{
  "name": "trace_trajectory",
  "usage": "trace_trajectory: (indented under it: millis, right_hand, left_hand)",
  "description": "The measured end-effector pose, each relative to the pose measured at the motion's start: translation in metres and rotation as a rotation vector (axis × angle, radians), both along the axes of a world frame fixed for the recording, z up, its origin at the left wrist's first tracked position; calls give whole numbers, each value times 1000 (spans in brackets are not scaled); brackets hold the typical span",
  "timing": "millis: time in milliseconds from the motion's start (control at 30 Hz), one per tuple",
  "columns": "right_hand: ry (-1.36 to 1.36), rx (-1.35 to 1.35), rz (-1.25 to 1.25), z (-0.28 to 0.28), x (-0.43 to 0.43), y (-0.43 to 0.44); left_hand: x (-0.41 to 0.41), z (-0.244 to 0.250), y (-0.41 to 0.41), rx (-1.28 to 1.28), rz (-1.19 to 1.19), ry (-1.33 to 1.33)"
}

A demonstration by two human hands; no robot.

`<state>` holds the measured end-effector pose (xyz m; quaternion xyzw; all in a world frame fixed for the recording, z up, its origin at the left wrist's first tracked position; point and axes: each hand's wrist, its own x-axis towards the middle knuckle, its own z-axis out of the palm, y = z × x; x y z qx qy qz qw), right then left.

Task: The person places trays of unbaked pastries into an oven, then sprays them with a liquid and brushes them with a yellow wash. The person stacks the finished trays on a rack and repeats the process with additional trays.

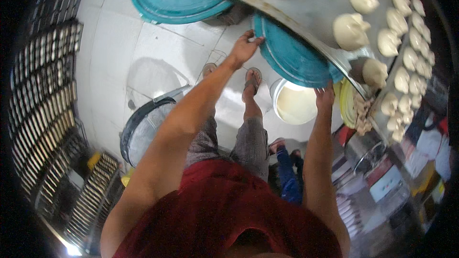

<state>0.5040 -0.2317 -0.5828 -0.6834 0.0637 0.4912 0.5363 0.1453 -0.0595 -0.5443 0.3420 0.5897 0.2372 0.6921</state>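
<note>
A round teal lid [287,53] is tilted beneath the edge of the metal table. My left hand [247,47] grips its left rim between thumb and fingers. At the lid's lower right edge is my right hand [325,96], its fingertips on the rim. Just below the lid stands a white bucket [276,95] on the floor. Pale cream-coloured contents [296,104] show inside it, and the lid hides part of its mouth. Above, pale dough pieces [351,31] sit in rows on the metal table top [312,10].
Another teal lid [175,0] covers a container at upper left. Behind my left arm stands a dark-rimmed bucket [143,129]. A yellow tub [346,102] is right of my right hand. Racks [46,79] line the left. Another person's legs [288,175] are nearby.
</note>
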Motion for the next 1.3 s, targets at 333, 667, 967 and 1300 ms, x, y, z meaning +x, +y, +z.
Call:
trace_trajectory:
  millis: [333, 667, 967, 1300]
  right_hand:
    - [-171, -278, 111, 72, -14, 7]
    - [-187, 306, 132, 90, -76, 25]
    - [47, 297, 373, 61, -273, 150]
    - [-926, 10, 1282, 35, -192, 94]
  left_hand:
    - [37, 39, -16, 298, -13, 576]
    - [-23, 64, 66, 292, -56, 105]
    - [-284, 36, 150, 330, 16, 250]
    - [-203, 22, 42, 932, 187, 579]
